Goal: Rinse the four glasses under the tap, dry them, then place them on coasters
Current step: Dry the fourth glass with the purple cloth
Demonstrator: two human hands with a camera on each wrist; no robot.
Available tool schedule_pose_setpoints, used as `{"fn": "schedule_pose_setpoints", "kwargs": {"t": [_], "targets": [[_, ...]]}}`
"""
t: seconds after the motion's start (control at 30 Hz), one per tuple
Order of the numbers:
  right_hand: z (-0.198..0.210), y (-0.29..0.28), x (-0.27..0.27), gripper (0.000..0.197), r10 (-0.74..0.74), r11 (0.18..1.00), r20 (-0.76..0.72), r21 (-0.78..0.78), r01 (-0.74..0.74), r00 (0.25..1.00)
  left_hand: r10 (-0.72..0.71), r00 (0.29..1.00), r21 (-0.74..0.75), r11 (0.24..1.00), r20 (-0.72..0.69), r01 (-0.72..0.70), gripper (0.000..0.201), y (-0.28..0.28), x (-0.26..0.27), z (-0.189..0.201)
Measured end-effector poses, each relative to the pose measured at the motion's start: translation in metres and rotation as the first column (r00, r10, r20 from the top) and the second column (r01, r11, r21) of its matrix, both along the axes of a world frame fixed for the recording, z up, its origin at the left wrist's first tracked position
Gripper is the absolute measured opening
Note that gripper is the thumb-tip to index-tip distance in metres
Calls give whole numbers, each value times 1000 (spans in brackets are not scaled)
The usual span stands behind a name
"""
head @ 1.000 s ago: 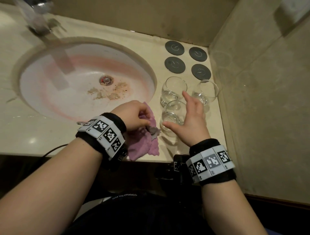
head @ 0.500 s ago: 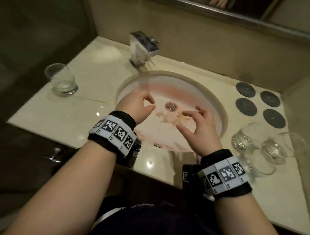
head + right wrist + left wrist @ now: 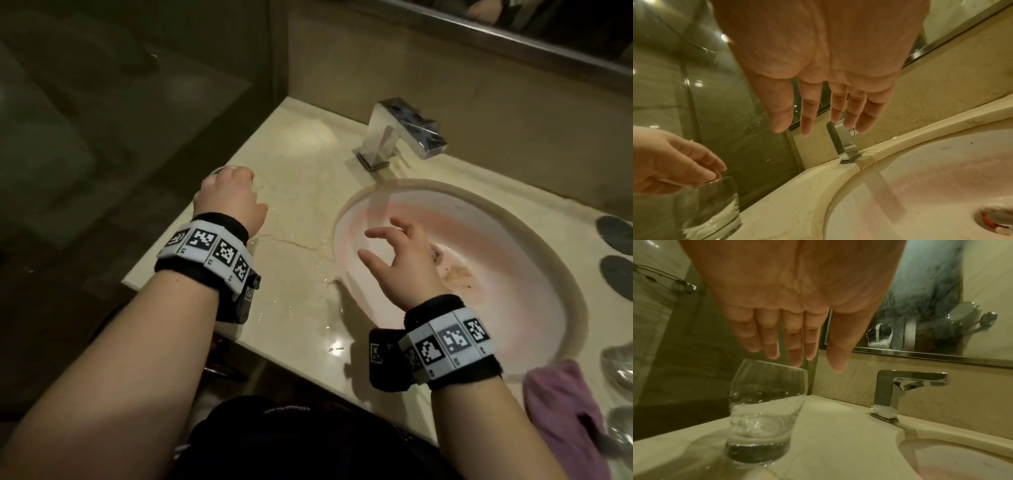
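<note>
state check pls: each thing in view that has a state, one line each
glass: upright on the counter left of the sink, some water in it, not gripped
left hand: over the glass rim, fingers straight
right hand: above the sink, empty, fingers loose
tap: no water running that I can see
sink: unplugged, bits near the drain
pink cloth: crumpled on the counter edge

Glass, chrome and polished stone by the basin

Left of the glossy, pink-stained basin (image 3: pixel 479 246), a clear wet glass (image 3: pixel 764 410) stood on polished cream stone counter (image 3: pixel 301 212); behind it, the tap (image 3: pixel 898 391) was mirror-bright metal.
</note>
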State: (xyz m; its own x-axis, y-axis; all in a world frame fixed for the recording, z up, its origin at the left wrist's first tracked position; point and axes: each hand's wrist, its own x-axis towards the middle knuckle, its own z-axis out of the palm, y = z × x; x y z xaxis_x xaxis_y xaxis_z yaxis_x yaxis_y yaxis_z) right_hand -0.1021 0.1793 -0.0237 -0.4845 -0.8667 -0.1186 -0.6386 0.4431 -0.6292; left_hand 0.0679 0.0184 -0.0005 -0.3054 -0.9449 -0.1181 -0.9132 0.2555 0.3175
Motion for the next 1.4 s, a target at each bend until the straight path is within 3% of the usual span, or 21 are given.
{"fn": "schedule_pose_setpoints", "kwargs": {"t": [0.13,0.2,0.27,0.37,0.53,0.63,0.7,0.77,0.83,0.97,1.13,1.2,1.3,1.4], "targets": [[-5,-11,1,32,-57,998,12,26,57,998,-18,988,59,998,155,9,38,-17,-3,-8],[-7,-14,-2,32,-78,996,15,41,78,997,-10,960,53,999,279,-5,27,-25,-7,-14],[-7,-14,-6,32,-98,994,15,58,97,995,-13,912,103,994,410,-32,28,-33,-11,-21],[-5,-11,-13,31,-122,990,17,66,121,992,-53,896,179,983,441,-30,28,-40,-14,-25],[-5,5,-36,28,-183,983,65,34,181,981,-27,972,176,984,233,-14,23,-20,-26,-10],[0,31,-58,27,-237,971,52,15,237,970,-56,998,159,985,-36,61,17,11,-50,0],[3,56,-73,26,-292,956,15,35,291,956,-45,953,228,966,-301,117,12,33,-72,1],[2,84,-88,27,-355,931,-20,83,355,935,59,814,389,897,-577,211,9,53,-97,-3],[-1,114,-100,30,-408,895,-60,172,412,911,267,675,584,756,-688,296,15,77,-122,-10],[-3,167,-118,26,-507,791,-109,334,512,855,603,558,820,370,-570,438,20,119,-162,-22],[-10,202,-127,27,-538,685,-154,494,536,829,869,394,813,14,-297,582,15,153,-177,-29],[-15,206,-125,41,-477,659,-188,569,491,859,928,315,763,-56,-198,644,19,162,-178,-30],[-24,207,-119,74,-402,603,-209,672,429,892,970,220,708,-82,-105,701,14,166,-178,-31],[-32,205,-112,72,-348,577,-288,685,446,892,980,171,686,-56,-100,725,12,164,-175,-30]]}}
